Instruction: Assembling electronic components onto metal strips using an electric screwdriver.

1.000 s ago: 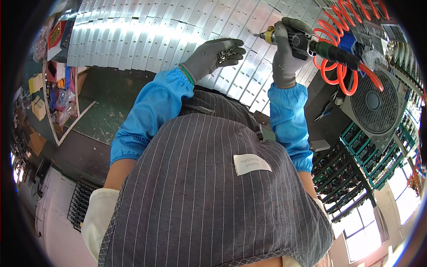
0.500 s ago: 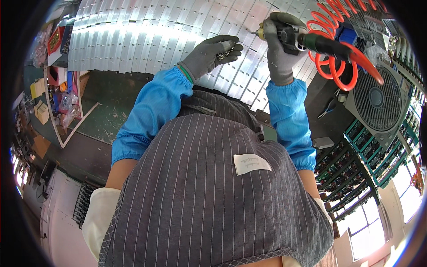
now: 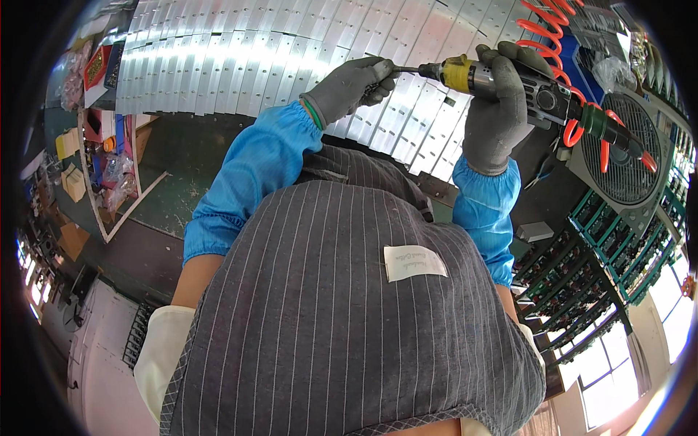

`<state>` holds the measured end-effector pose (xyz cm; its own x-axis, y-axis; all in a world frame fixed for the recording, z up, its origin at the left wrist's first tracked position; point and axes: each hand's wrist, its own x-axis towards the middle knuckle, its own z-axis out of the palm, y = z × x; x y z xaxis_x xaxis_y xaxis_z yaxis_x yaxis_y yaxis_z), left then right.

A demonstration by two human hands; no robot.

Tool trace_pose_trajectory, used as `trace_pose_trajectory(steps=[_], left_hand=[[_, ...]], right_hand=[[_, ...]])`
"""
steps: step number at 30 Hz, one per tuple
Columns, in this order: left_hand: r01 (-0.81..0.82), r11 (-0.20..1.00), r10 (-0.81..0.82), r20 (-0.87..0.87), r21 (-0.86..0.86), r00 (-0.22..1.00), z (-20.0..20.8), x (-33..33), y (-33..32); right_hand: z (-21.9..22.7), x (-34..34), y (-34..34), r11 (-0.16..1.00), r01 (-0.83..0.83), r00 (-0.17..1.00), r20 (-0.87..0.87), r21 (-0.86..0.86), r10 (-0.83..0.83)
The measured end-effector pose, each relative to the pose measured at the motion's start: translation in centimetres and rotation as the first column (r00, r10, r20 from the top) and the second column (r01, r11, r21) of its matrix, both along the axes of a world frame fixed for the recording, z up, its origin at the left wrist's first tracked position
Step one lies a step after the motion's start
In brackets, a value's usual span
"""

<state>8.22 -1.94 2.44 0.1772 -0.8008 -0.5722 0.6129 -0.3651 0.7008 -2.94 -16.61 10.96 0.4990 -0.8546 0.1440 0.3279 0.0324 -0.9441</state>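
Observation:
My right hand [image 3: 502,120], in a grey work glove, is wrapped round an air screwdriver [image 3: 458,74] with a yellow band near its nose. The tool lies nearly level, its thin bit pointing left. At the bit's tip, my gloved left hand [image 3: 342,91] pinches with thumb and forefinger; whatever sits right at that point is too small to make out. Small screws [image 3: 371,90] show in the curled fingers of this hand. Beneath both hands, rows of shiny metal strips [image 3: 240,69] with small holes lie side by side.
A coiled red air hose [image 3: 542,29] runs at the upper right. Beside it stand a grey box fan [image 3: 625,145] and green racks [image 3: 582,254] of parts. On the far left are a red bin [image 3: 97,65] of small parts and a wooden-framed shelf [image 3: 93,182].
The screwdriver has swung round from the strips so that its bit meets my left fingertips. My right hand has moved right and down; the left thumb and forefinger have come together.

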Motion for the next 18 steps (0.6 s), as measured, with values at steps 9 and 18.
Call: trace_pose_trajectory(steps=[9,18], left_hand=[[0.009,0.997,-0.025,-0.202,-0.077,0.979,-2.1,-0.4,-0.2],[-0.06,0.996,0.045,-0.206,-0.067,0.978,-2.6,-0.9,-0.5]], right_hand=[[-2.4,-1.9,-1.4,0.914,-0.021,0.956,-0.277,-0.405,-0.101],[-4.8,1.6,-2.8,0.984,0.083,0.99,-0.103,-0.16,-0.101]])
